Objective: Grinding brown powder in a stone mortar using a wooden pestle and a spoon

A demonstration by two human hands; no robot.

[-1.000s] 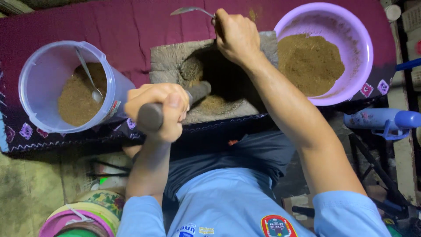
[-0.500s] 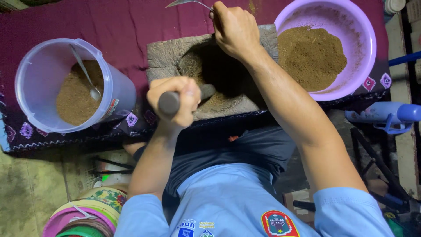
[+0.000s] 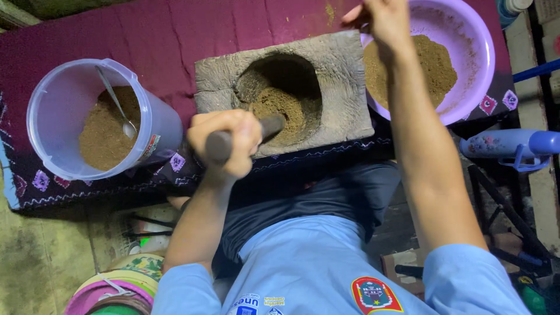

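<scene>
Maroon cloth under stone mortar, left hand clenched on pestle, right hand's grip unclear.

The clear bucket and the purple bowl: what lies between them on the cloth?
In the head view, a stone mortar lies between the clear bucket and the purple bowl, with brown powder in its hollow.

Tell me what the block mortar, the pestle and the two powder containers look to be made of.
Mortar: likely weathered wood, grey and matte, with grain lines and cracks. Pestle, gripped by the left hand: dark, smooth, rounded; wood or metal, unclear. Jug: translucent plastic, glossy, holding a shiny metal spoon. Bowl: smooth lilac plastic.
</scene>
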